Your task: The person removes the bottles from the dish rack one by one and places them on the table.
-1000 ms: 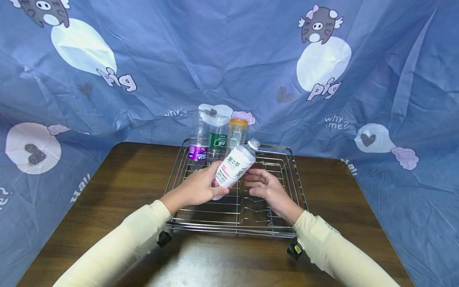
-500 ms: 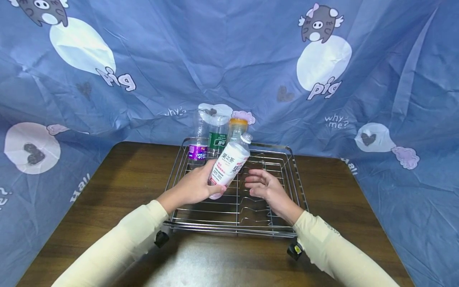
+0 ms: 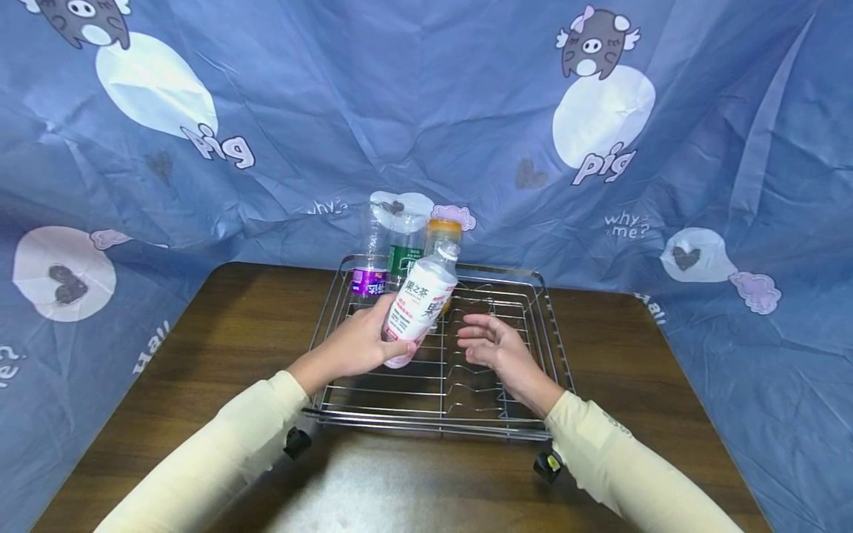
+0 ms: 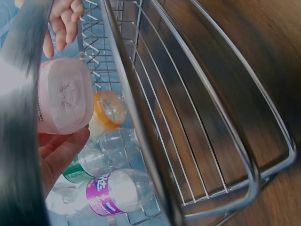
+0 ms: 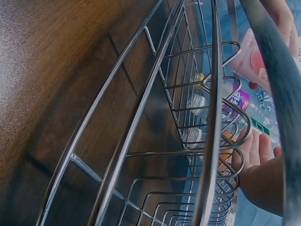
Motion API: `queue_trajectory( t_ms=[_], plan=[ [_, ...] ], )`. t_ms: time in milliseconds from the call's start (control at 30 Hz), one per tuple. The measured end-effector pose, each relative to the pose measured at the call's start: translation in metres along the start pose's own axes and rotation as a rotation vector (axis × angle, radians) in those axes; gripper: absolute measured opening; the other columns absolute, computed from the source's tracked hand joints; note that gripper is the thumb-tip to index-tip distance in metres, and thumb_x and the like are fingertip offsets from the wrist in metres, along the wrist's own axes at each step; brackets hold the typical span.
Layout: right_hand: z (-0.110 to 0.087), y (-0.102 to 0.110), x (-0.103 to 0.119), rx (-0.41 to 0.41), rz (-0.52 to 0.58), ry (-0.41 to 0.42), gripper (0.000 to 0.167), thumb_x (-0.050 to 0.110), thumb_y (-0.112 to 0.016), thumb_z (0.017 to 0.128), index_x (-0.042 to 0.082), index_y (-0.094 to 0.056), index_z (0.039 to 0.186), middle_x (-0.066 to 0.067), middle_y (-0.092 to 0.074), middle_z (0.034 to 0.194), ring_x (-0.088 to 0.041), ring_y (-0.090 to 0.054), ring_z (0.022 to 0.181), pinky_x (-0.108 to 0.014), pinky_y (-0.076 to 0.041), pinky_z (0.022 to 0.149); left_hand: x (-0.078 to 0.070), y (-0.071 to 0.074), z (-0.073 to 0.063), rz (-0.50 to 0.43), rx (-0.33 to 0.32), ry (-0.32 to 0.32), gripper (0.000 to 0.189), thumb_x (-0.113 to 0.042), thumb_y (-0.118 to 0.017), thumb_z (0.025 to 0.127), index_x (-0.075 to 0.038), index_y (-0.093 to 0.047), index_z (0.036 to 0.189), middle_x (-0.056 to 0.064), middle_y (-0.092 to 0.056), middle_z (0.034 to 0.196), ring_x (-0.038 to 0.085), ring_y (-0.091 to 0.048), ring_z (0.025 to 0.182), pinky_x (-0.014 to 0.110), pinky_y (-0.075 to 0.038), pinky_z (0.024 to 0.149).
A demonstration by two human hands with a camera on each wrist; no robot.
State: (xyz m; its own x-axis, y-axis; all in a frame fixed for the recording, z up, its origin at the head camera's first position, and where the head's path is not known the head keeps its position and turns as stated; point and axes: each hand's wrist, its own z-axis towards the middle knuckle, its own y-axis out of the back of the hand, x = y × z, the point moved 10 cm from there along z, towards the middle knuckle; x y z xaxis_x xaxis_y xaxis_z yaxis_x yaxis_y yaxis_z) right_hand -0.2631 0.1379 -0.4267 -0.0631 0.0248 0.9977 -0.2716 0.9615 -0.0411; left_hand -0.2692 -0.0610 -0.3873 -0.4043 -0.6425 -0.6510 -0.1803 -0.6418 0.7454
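My left hand (image 3: 356,344) grips a plastic bottle (image 3: 418,307) with a white and pink label, thumb on the near side. Its clear neck leans up and to the right, and its pink base (image 4: 70,96) faces the left wrist camera. To the right, apart from that bottle, my right hand (image 3: 503,354) hangs with loosely bent fingers and holds nothing. Both hands are above a wire rack (image 3: 440,426). At the rack's back left stand a purple-labelled bottle (image 3: 369,281), a green-labelled bottle (image 3: 403,257) and a clear container with an orange top (image 3: 444,228), partly hidden by the held bottle.
The rack stands on a brown wooden table (image 3: 373,488), and black feet (image 3: 549,464) show at its front corners. Wavy wire dividers (image 3: 474,389) run along its right part. A blue patterned cloth (image 3: 426,118) hangs behind and beside the table.
My left hand has shifted slightly left with the bottle, which is now more upright and covers more of the container with the orange top. My right hand stays where it was.
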Motion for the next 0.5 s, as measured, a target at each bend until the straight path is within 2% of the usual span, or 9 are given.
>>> queue_trajectory(
  t_ms=[267, 500],
  plan=[
    [-0.0008, -0.0001, 0.0009, 0.0, -0.004, 0.005, 0.065, -0.013, -0.055, 0.078, -0.009, -0.042, 0.142, -0.035, -0.051, 0.131, -0.019, -0.064, 0.102, -0.029, -0.058, 0.084, 0.0021, 0.0022, -0.0012, -0.017, 0.001, 0.017, 0.084, -0.038, -0.08, 0.085, -0.01, -0.036, 0.151, 0.012, -0.067, 0.121, 0.027, -0.067, 0.103, 0.049, -0.055, 0.089],
    [-0.0007, 0.0008, 0.0, -0.008, -0.011, 0.01, 0.064, -0.014, -0.055, 0.079, -0.01, -0.043, 0.141, -0.033, -0.053, 0.128, -0.02, -0.065, 0.102, -0.03, -0.058, 0.083, 0.0045, 0.0017, -0.0028, -0.033, 0.003, 0.02, 0.085, -0.036, -0.08, 0.085, -0.01, -0.035, 0.151, 0.012, -0.066, 0.124, 0.027, -0.066, 0.105, 0.049, -0.054, 0.091]
  ],
)
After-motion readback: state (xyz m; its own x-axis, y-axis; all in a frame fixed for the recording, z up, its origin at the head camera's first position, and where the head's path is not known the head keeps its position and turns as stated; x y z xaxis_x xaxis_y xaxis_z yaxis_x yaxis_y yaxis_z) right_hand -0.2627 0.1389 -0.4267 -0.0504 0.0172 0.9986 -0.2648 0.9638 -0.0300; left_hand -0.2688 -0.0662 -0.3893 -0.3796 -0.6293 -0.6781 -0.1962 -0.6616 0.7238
